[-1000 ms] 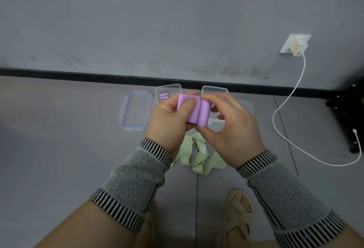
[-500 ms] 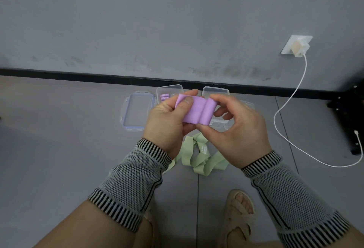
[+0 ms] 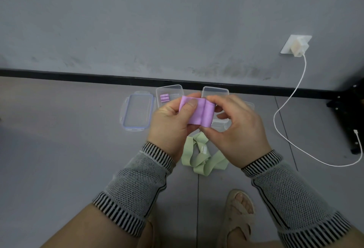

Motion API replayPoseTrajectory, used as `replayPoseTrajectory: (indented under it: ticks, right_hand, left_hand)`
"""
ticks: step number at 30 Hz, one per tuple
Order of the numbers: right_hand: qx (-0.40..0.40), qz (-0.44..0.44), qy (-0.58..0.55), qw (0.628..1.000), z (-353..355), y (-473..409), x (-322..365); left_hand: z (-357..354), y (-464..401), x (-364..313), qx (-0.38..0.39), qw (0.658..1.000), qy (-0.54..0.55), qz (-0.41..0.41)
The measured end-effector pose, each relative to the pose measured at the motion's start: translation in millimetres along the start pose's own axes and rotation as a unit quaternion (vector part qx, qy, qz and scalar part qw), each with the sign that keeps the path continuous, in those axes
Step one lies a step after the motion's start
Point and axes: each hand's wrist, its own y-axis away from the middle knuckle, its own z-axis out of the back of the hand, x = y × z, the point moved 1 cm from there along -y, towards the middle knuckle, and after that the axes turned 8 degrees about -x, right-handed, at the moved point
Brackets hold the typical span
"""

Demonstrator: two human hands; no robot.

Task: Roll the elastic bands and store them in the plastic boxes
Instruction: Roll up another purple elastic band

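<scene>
A purple elastic band (image 3: 198,114), partly rolled at its right end, is held up flat above a loose tangle of green bands (image 3: 202,155) on the floor, while the left clear plastic box (image 3: 169,90) behind holds small purple rolls (image 3: 164,98), beside another open box (image 3: 215,90)

Two hands are in view, the left hand (image 3: 169,125) and the right hand (image 3: 236,127). One purple band (image 3: 197,115) is between them. Three small purple rolls (image 3: 164,98) lie in the far left box. Loose green bands (image 3: 201,155) lie tangled on the floor; their number cannot be told. Two clear plastic boxes show: one (image 3: 169,90) far left, one (image 3: 215,91) far right. One blue-rimmed lid (image 3: 136,112) lies left. One white cable (image 3: 283,106), one wall charger (image 3: 296,45), one sandalled foot (image 3: 239,214).
</scene>
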Motion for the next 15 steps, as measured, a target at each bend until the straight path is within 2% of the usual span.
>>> replayPoseTrajectory:
  ticks: [4,10,15]
  right_hand:
    - [-0.002,-0.005,0.001,1.000,-4.3,1.4,-1.1]
    - [-0.015,0.007,0.018,1.000,-9.2,3.7,-0.8]
    - [0.000,0.007,-0.007,1.000,-9.6,4.5,-0.1]
  left_hand:
    - [-1.7,0.3,5.5,0.010,0.999,-0.042,-0.025]
    - [-2.2,-1.6,7.3,-0.020,0.989,-0.118,-0.084]
    - [1.8,-4.6,3.5,-0.014,0.995,-0.090,-0.049]
